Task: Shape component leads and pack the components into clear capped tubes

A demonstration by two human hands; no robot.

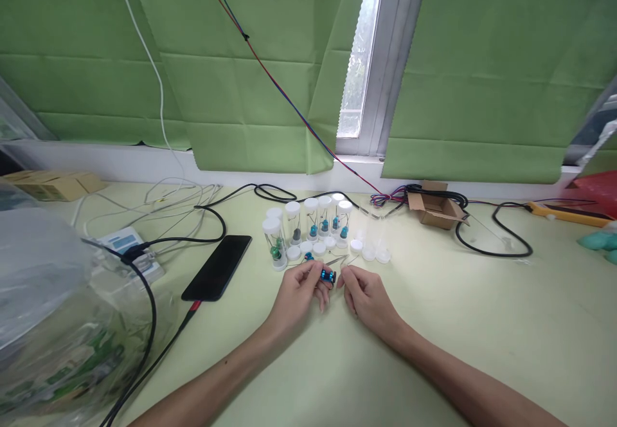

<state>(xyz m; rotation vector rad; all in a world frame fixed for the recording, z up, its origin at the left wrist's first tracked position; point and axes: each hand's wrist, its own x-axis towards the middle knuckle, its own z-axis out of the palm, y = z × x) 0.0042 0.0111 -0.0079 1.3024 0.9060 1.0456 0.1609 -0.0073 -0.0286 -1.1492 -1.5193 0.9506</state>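
My left hand (303, 285) is closed, its thumb and fingers pinching a small shiny blue-and-black cylindrical part (328, 276). My right hand (365, 290) is just to the right, fingers curled together in a pinch; a thin pale strand shows near its fingertips, but what it grips is too small to tell. Another small blue part (309, 256) lies just beyond my left hand. Behind both hands stand several clear tubes (294, 224) with white caps, holding blue, green or dark parts with thin leads. Loose white caps (357, 245) lie in front of the tubes.
A black phone (216, 267) with a cable lies left of my hands. Farther left are a white power strip (130, 250) and a large plastic bag (77, 350). At the back are tangled black cables (274, 192) and an opened small cardboard box (436, 211).
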